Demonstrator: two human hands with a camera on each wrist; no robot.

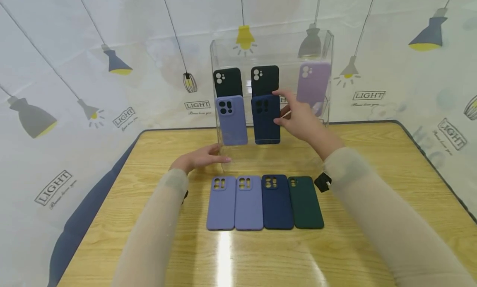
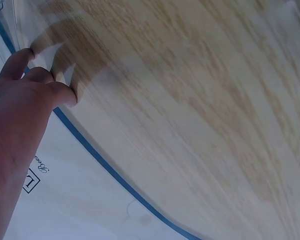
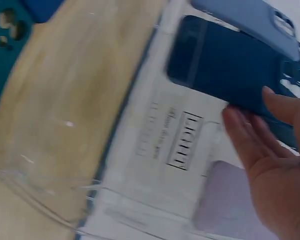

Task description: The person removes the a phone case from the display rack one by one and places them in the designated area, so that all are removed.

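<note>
A clear display stand (image 1: 238,158) holds phone cases in tiers. My right hand (image 1: 299,117) pinches a navy blue phone case (image 1: 266,125) by its right edge in the stand's front tier, with the index finger at the top corner. The right wrist view shows this hand's thumb and fingers (image 3: 250,140) along the case's edge. Left of it stands a lilac phone case (image 1: 234,127). Behind these two are dark green phone cases, one left (image 1: 228,82) and one right (image 1: 265,80). My left hand (image 1: 199,157) grips the stand's lower left side, its thumb across the front.
Several phone cases lie in a row before the stand: two lilac, one (image 1: 220,204) beside the other (image 1: 249,204), a navy one (image 1: 277,204) and a green one (image 1: 307,204). A pale purple case (image 1: 313,86) stands at the stand's back right. The wooden table (image 1: 149,179) meets a lamp-patterned backdrop (image 1: 149,71).
</note>
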